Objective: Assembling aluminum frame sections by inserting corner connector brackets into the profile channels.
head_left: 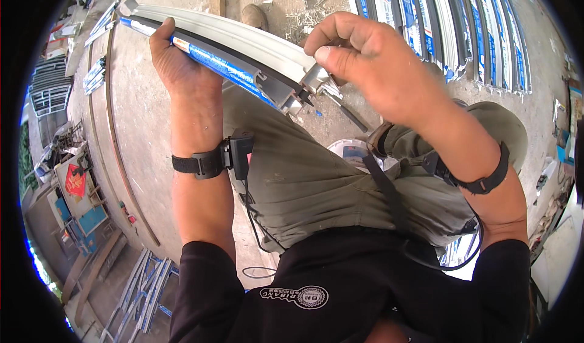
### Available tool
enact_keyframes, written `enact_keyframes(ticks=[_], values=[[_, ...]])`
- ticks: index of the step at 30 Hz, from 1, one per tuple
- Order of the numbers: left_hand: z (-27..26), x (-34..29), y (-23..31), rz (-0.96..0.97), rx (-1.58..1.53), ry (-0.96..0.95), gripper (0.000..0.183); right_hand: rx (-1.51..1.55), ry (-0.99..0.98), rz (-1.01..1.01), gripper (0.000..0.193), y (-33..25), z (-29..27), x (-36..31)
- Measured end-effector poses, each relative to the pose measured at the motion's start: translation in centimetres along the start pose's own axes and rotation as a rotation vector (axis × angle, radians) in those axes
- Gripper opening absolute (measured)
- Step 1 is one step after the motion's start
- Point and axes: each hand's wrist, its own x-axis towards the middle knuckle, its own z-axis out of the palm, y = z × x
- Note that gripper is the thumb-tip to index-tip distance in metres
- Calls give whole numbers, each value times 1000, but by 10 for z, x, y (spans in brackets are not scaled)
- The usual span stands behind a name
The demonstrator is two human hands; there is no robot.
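Observation:
My left hand (185, 72) is wrapped around a long metal window-frame profile (237, 31), its thumb over the near side. The profile is white-grey with a dark channel along it, and a blue printed film (222, 63) covers its near edge. It slants from the upper left down to the middle, above my thighs. At its cut near end, my right hand (380, 66) is closed, thumb and forefinger pinched together right beside the end. Whatever lies between those fingers is too small or hidden to make out.
Rows of blue-filmed profiles (426, 20) lie on the floor at the upper right. A white bucket (350, 150) stands between my legs, with a dark-handled tool (350, 118) near it. Stacked frame pieces (140, 294) lie at the lower left, and metal scraps (310, 11) lie ahead.

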Motion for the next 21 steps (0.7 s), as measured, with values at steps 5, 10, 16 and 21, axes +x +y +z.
enact_keyframes(ticks=[5,10,16,21], values=[[1,2,-13,21,0,117,34,-112,20,125,13,3,8,-9],[-27,24,-3,42,-46,-28,36,-214,75,-108,13,16,16,-4],[13,-14,-37,-3,15,-23,35,-106,176,-144,14,22,28,16],[9,-1,-39,-207,-139,-274,33,-13,228,-128,15,24,23,18]])
